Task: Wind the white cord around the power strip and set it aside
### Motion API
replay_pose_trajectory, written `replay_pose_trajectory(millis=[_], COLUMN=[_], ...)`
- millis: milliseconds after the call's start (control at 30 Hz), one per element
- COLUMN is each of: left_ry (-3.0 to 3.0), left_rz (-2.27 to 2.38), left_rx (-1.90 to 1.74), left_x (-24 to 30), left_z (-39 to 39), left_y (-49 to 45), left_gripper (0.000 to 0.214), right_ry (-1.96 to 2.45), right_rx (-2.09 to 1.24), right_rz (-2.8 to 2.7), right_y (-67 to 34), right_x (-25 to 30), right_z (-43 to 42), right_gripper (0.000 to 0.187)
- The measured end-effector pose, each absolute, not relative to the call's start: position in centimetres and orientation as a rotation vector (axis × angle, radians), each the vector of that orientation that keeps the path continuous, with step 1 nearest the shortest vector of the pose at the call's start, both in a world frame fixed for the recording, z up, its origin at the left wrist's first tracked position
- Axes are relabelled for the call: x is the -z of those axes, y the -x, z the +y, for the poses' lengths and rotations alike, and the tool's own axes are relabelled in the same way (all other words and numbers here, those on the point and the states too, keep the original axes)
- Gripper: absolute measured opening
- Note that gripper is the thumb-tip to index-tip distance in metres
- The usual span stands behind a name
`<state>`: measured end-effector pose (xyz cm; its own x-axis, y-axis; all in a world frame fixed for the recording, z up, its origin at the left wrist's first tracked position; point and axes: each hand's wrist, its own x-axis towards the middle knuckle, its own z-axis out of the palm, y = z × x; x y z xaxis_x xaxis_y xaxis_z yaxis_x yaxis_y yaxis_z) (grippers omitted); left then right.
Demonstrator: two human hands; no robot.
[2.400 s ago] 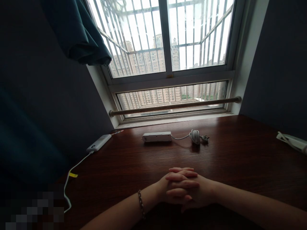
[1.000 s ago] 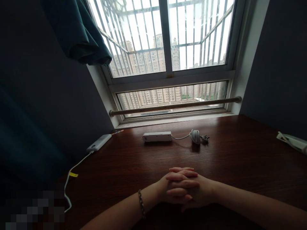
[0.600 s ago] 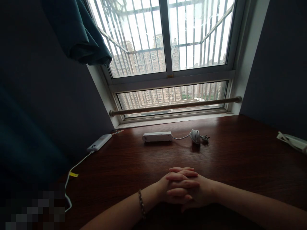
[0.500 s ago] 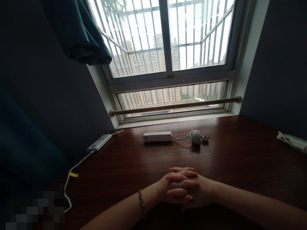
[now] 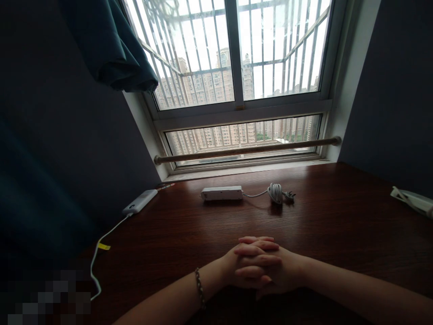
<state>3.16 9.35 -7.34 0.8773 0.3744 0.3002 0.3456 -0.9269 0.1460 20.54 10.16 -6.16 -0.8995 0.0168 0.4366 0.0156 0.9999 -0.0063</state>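
My left hand [image 5: 232,270] and my right hand [image 5: 288,273] are clasped together with the fingers interlaced, and they rest on the dark wooden table [image 5: 341,221] near its front. Nothing is held between them. A beaded bracelet [image 5: 199,288] circles my left wrist. The closest item is a white power strip [image 5: 221,193] lying farther back, well apart from the hands, with its cord coiled in a bundle [image 5: 276,192] and the plug beside it.
A white power bank [image 5: 139,201] lies at the back left, its white cable [image 5: 101,241] with a yellow tag running toward the front edge. A white object [image 5: 411,200] sits at the right edge. Behind are a barred window, a wooden rod [image 5: 246,149] and a dark curtain [image 5: 108,45].
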Motion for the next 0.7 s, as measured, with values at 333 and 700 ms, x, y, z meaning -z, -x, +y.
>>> replay_pose_trajectory(millis=[333,700], left_ry=[-2.903,-2.941], left_rz=[0.562,0.582], left_rx=[-0.552,-0.473], left_x=[7.2,7.06], left_z=[9.28,9.27], left_y=[-3.1,-3.27], left_gripper=[0.054,0.056], right_ry=[0.01,0.039], right_rx=[0.027,-0.016], right_rz=[-2.69,-2.7], right_y=[-20.54,-20.63], right_x=[5.88,5.94], right_z=[10.2,10.15], right_gripper=[0.054,0.052])
